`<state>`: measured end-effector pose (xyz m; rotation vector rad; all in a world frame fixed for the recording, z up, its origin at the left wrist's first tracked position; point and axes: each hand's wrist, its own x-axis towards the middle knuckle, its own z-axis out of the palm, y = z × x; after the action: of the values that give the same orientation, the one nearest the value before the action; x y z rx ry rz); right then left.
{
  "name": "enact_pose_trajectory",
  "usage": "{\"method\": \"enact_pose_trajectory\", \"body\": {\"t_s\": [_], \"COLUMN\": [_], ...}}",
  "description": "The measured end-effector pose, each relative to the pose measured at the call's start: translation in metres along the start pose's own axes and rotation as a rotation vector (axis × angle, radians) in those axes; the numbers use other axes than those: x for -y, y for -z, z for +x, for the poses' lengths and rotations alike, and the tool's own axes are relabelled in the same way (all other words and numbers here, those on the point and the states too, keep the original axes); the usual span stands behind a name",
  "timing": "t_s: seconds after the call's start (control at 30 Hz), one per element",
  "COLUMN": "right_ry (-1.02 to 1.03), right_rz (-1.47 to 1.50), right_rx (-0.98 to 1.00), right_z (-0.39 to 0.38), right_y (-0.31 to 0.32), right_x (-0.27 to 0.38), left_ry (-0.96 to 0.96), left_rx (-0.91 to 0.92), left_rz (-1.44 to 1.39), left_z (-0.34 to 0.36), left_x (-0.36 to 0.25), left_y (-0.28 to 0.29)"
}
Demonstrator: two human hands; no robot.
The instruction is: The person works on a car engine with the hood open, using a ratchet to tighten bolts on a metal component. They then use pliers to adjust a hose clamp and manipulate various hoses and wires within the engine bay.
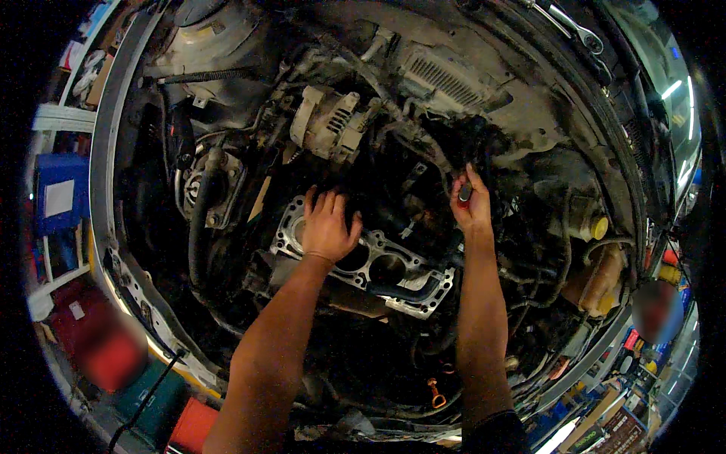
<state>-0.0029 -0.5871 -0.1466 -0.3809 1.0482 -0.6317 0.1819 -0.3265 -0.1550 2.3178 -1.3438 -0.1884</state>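
Silver metal engine block (pixel 369 262), your left hand (pixel 329 229) spread above

Right of it, your right hand (pixel 476 210) grips a red-black handle (pixel 464 196).

Spreads wide as a grimy engine bay (pixel 533 125). Holds near its middle a metal engine block (pixel 368 262), set aslant, with round bores along its top. Bears on that block's right end a bent black hose (pixel 401 292). Carries beyond it a finned alternator (pixel 327 125), and along the upper right rim a silver ratchet (pixel 590 41).
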Motion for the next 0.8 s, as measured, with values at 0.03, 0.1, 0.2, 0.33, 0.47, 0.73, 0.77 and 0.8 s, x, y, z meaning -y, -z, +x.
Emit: {"method": "enact_pose_trajectory", "body": {"t_s": [0.03,0.1,0.2,0.33,0.47,0.73,0.77,0.8], "right_ry": [0.019,-0.008,-0.025,-0.158,0.065,0.15,0.127,0.105], "right_rz": [0.058,0.129,0.178,0.278,-0.229,-0.66,-0.468,-0.317], "right_rx": [-0.04,-0.004,0.087,0.129,-0.235,-0.409,-0.41,-0.357], "right_z": [-0.001,0.002,0.004,0.003,0.003,0.019,0.012,0.016], "right_y": [-0.004,-0.009,-0.008,-0.007,-0.027,-0.047,-0.054,-0.051], "right_x": [-0.003,-0.005,-0.004,0.001,-0.006,-0.026,-0.028,-0.028], "left_ry": [-0.005,-0.018,-0.029,-0.024,-0.025,0.011,0.016,0.015], "left_rx": [-0.011,-0.033,-0.046,-0.047,-0.036,0.024,0.029,0.02], "left_rz": [-0.005,0.014,0.046,0.037,0.05,-0.006,-0.005,0.013], "left_z": [-0.001,-0.002,-0.002,-0.001,-0.001,0.0,-0.002,-0.004], "left_x": [0.0,0.0,0.0,0.0,0.0,0.0,0.001,0.003], "left_y": [0.0,-0.001,-0.003,-0.003,-0.003,-0.002,-0.001,-0.001]}}
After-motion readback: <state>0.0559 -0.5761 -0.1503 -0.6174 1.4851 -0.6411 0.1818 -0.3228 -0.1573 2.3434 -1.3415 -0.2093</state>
